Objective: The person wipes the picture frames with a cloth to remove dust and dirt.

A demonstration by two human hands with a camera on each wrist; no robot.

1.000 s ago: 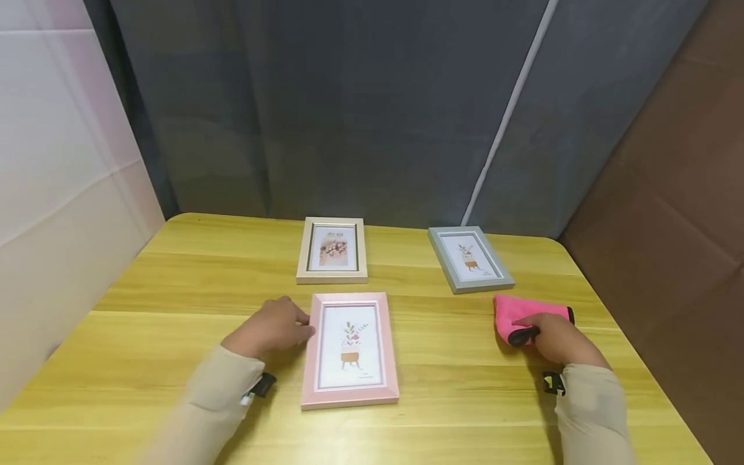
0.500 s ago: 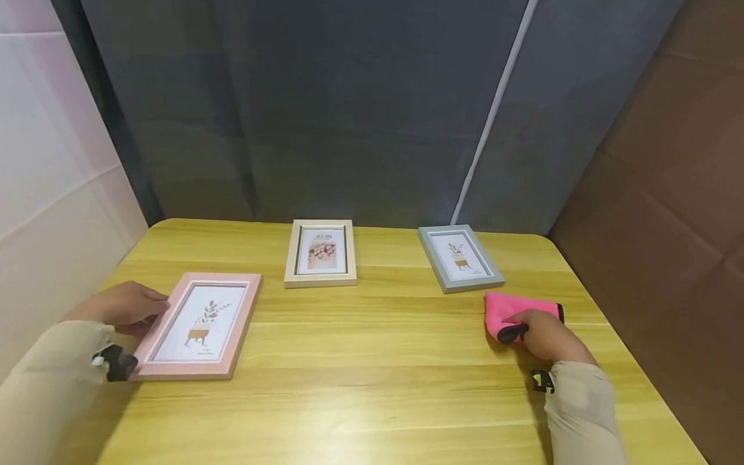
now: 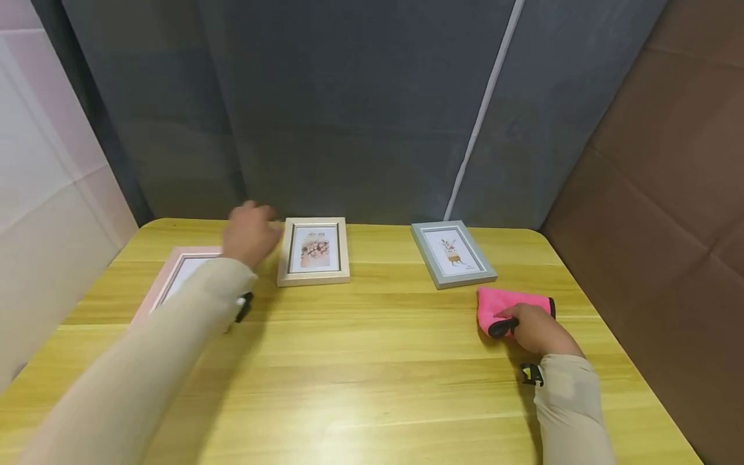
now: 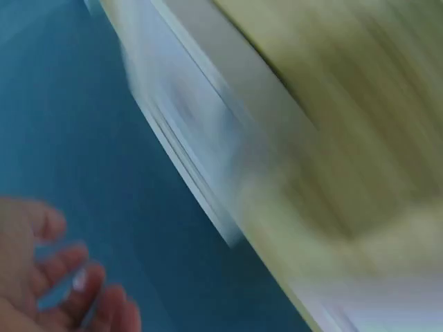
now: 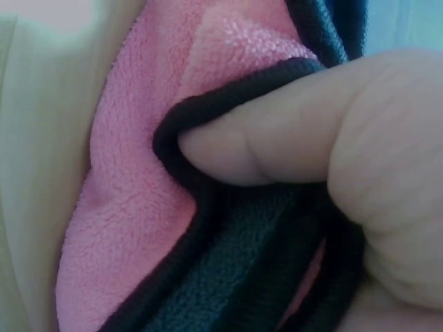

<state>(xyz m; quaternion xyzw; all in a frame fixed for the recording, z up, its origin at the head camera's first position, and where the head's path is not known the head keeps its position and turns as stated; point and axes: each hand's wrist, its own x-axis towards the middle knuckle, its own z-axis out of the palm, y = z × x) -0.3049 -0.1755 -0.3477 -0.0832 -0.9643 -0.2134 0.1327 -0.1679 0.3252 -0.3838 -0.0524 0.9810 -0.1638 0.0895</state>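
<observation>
My left hand (image 3: 250,234) is in the air at the left of the cream picture frame (image 3: 312,280), fingers loosely bent and holding nothing. In the left wrist view that hand (image 4: 59,283) is apart from the blurred frame (image 4: 187,104). A pink picture frame (image 3: 158,284) lies at the left of the table, partly hidden by the left sleeve. On the right, my right hand (image 3: 540,328) grips a folded pink cloth (image 3: 506,299) with black edging. The right wrist view shows the thumb pressed into a fold of the cloth (image 5: 131,200).
A grey-blue picture frame (image 3: 459,280) lies near the back edge, beyond the cloth. The yellow wood-grain table (image 3: 372,374) meets a dark grey curtain (image 3: 349,116) behind. A white sheet (image 3: 52,155) hangs at the left and a brown one (image 3: 668,194) at the right.
The pink frame was moved from the middle to the left by my left hand, then let go. That hand has since moved back and right towards the cream frame. The right hand keeps the cloth.
</observation>
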